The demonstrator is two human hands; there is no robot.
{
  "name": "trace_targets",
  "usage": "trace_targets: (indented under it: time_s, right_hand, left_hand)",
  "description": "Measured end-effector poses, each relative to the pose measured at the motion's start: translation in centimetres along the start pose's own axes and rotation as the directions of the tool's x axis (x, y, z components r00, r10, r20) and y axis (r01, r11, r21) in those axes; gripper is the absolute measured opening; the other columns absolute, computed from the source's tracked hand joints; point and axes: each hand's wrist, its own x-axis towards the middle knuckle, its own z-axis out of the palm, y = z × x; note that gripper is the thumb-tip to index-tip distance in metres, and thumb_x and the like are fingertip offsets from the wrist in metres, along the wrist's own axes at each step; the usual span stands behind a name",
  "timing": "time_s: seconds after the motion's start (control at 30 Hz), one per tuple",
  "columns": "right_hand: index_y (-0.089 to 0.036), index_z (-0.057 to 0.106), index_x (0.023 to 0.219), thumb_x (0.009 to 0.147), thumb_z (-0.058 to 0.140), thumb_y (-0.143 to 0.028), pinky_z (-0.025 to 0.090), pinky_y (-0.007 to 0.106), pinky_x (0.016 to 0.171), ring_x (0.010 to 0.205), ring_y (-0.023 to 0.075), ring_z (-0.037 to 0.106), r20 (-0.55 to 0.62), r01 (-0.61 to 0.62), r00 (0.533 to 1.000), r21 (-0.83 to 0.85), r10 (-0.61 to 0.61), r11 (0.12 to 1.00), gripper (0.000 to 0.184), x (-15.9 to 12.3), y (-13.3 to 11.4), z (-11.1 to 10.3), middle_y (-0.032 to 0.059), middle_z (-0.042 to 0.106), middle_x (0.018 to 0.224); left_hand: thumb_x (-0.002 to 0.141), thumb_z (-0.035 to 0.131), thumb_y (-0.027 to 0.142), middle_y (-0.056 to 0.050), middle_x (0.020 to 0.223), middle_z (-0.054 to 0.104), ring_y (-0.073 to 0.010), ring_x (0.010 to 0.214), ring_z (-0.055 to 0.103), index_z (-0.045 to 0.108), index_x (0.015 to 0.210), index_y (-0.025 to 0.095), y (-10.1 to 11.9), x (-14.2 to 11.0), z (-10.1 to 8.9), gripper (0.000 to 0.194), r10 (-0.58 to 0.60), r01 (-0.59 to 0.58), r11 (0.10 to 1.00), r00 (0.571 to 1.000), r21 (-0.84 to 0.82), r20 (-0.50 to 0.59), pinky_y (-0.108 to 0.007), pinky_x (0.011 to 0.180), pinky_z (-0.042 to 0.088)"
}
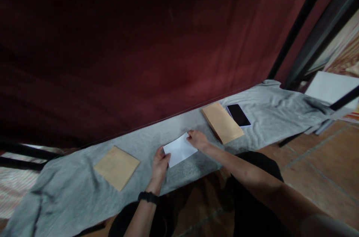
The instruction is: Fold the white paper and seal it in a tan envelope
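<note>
A white sheet of paper (181,150) is held between both hands, just above a grey cloth. My left hand (160,164) grips its left edge, thumb on top and fingers beneath. At the upper right corner, my right hand (198,139) pinches the paper with closed fingers. Left of my hands lies a flat brown envelope (117,168). Another brown envelope (223,123), which looks thicker and may be a stack, rests to the right. Beside it is a dark-screened phone or small tablet (238,114) with a pale edge.
Grey cloth (73,188) covers the long narrow bench or table. A dark red curtain (168,50) hangs along its far side. Black poles (300,24) rise at the right. Beyond the right end stands a white box-like object (332,87). The floor is tiled (322,162).
</note>
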Motion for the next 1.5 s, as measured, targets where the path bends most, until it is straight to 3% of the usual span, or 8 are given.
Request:
trace_targets:
  time_s: [0.13, 0.27, 0.5, 0.67, 0.8, 0.97, 1.37, 1.5]
  right_hand:
    - [-0.015, 0.048, 0.140, 0.097, 0.042, -0.025, 0.040, 0.041, 0.107, 0.128, 0.0275, 0.050, -0.061, 0.130, 0.989, -0.065, -0.134, 0.989, 0.044, -0.9, -0.8, 0.9, 0.0165, 0.054, 0.140]
    - [-0.018, 0.040, 0.148, 0.102, 0.038, -0.039, 0.024, 0.043, 0.119, 0.145, 0.0259, 0.029, -0.024, 0.470, 0.880, -0.103, -0.475, 0.877, 0.051, -1.7, -1.4, 3.9, 0.0099, 0.034, 0.158]
    - [-0.013, 0.035, 0.151, 0.102, 0.034, -0.046, 0.017, 0.048, 0.121, 0.148, 0.0279, 0.023, -0.026, 0.413, 0.906, -0.159, -0.422, 0.897, 0.059, -2.0, -1.1, 7.9, 0.0151, 0.024, 0.160]
    - [-0.013, 0.029, 0.154, 0.102, 0.036, -0.036, 0.015, 0.047, 0.122, 0.149, 0.0277, 0.020, 0.032, 0.434, 0.899, -0.193, -0.437, 0.880, 0.057, -2.0, -1.0, 7.5, 0.0141, 0.018, 0.162]
    - [-0.012, 0.027, 0.154, 0.102, 0.031, -0.033, 0.015, 0.046, 0.122, 0.149, 0.0262, 0.018, 0.052, 0.442, 0.896, -0.214, -0.442, 0.871, 0.056, -1.7, -0.7, 7.6, 0.0138, 0.019, 0.162]
    - [-0.008, 0.030, 0.152, 0.102, 0.029, -0.033, 0.015, 0.043, 0.122, 0.149, 0.0238, 0.021, 0.014, 0.421, 0.903, -0.222, -0.429, 0.880, 0.056, -1.6, 0.1, 7.6, 0.0137, 0.024, 0.160]
    - [-0.010, 0.028, 0.154, 0.100, 0.032, -0.041, 0.015, 0.048, 0.121, 0.148, 0.0276, 0.022, 0.038, 0.262, 0.965, -0.248, -0.261, 0.933, 0.062, -1.5, 2.5, 5.6, 0.0124, 0.023, 0.161]
    - [-0.009, 0.034, 0.151, 0.100, 0.034, -0.034, 0.016, 0.049, 0.120, 0.147, 0.0281, 0.025, 0.015, 0.297, 0.953, -0.259, -0.303, 0.919, 0.057, -0.9, 2.3, 5.0, 0.0147, 0.029, 0.159]
  left_hand:
    - [0.079, 0.058, 0.015, 0.002, 0.069, 0.067, -0.0154, 0.056, 0.065, 0.049, 0.132, 0.015, -1.0, 0.7, 0.6, 0.053, -0.055, 0.055, 0.998, 0.998, -0.005, -0.041, -0.027, 0.052, 0.052]
    - [0.078, 0.057, 0.016, 0.002, 0.071, 0.066, -0.0164, 0.061, 0.066, 0.049, 0.135, 0.014, -1.1, 1.3, 0.6, 0.057, -0.024, 0.028, 0.998, 0.997, 0.055, -0.067, -0.028, 0.058, 0.054]
    - [0.088, 0.047, 0.024, -0.017, 0.120, 0.065, -0.0279, 0.111, 0.061, 0.056, 0.131, 0.011, 0.2, -0.4, 0.8, 0.045, 0.140, -0.096, 0.955, 0.980, 0.282, -0.141, -0.049, 0.100, 0.047]
    - [0.099, 0.029, 0.036, -0.017, 0.147, 0.049, -0.0270, 0.141, 0.039, 0.047, 0.142, 0.008, 1.1, -1.9, 3.7, 0.054, 0.325, -0.317, 0.743, 0.941, 0.589, 0.097, -0.047, 0.115, 0.032]
    - [0.100, 0.026, 0.041, -0.019, 0.153, 0.040, -0.0282, 0.146, 0.030, 0.037, 0.148, 0.004, 0.7, -2.2, 4.7, 0.061, 0.292, -0.293, 0.650, 0.948, 0.702, 0.125, -0.048, 0.118, 0.028]
    - [0.099, 0.029, 0.043, -0.019, 0.153, 0.039, -0.0285, 0.145, 0.032, 0.033, 0.150, 0.007, -0.6, -2.7, 3.3, 0.062, 0.320, -0.280, 0.598, 0.943, 0.751, 0.097, -0.049, 0.117, 0.029]
    - [0.100, 0.027, 0.040, -0.017, 0.155, 0.036, -0.0295, 0.145, 0.032, 0.033, 0.150, 0.006, -1.3, -3.6, 1.9, 0.061, 0.249, -0.191, 0.555, 0.967, 0.809, 0.058, -0.049, 0.117, 0.027]
    - [0.099, 0.027, 0.039, -0.017, 0.156, 0.035, -0.0292, 0.146, 0.030, 0.032, 0.151, 0.008, -0.8, -3.6, 2.1, 0.060, 0.221, -0.176, 0.513, 0.973, 0.840, 0.069, -0.051, 0.118, 0.022]
